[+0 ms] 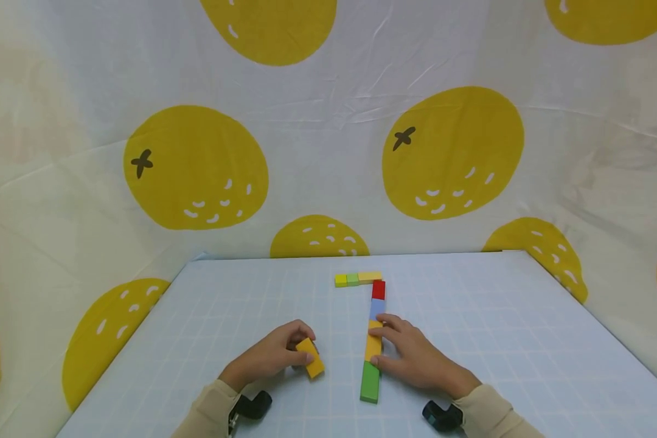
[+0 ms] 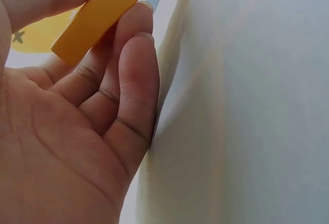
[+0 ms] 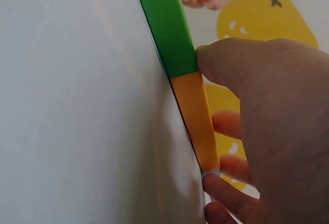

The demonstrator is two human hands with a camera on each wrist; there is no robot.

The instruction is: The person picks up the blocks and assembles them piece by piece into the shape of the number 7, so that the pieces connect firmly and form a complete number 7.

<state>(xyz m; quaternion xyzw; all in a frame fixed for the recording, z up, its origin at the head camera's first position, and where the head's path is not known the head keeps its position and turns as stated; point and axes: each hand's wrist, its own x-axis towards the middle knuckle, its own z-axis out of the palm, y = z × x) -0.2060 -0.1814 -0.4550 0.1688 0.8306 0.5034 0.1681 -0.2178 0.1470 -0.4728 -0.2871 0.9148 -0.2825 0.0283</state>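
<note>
In the head view my left hand (image 1: 276, 353) pinches a yellow-orange block (image 1: 310, 359) between thumb and fingers, a little above the table. The left wrist view shows the same block (image 2: 105, 18) at the fingertips, above the open palm. My right hand (image 1: 416, 356) rests its fingertips on a row of blocks. Its thumb touches near the joint of a green block (image 1: 369, 383) and an orange block (image 1: 373, 340). Other fingertips lie on the orange block and by a blue block (image 1: 377, 309). A red block (image 1: 379, 289) ends the row at the far side.
A short crosswise row at the red end has a pale yellow-orange block (image 1: 369, 277), a light green block (image 1: 353, 279) and a yellow block (image 1: 341, 280). The table (image 1: 224, 292) has a pale grid cover. Behind it hangs a fruit-printed cloth (image 1: 328, 164).
</note>
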